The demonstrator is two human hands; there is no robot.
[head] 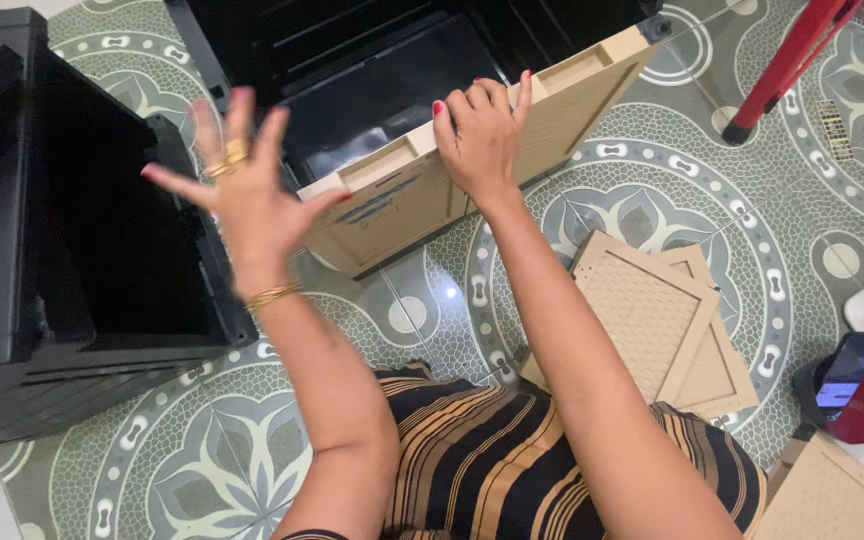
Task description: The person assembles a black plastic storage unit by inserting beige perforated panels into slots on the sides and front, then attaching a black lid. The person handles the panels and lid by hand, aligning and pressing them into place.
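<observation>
The beige panel [472, 160] stands tilted on its edge in the middle of the patterned floor [652, 180], leaning against the open black cabinet frame [372, 60] at the far side; her right hand [480, 135] is curled over its top rim, fingers closed on it; her left hand [242, 190] hangs just left of the panel, fingers spread wide, holding nothing. She seems to be fitting the panel to the frame; the next move likely needs that free hand on the left end to steady it. Another black cabinet section [62, 240] sits left; spare beige panels [652, 320] lie near right, a phone [847, 370] beyond.
</observation>
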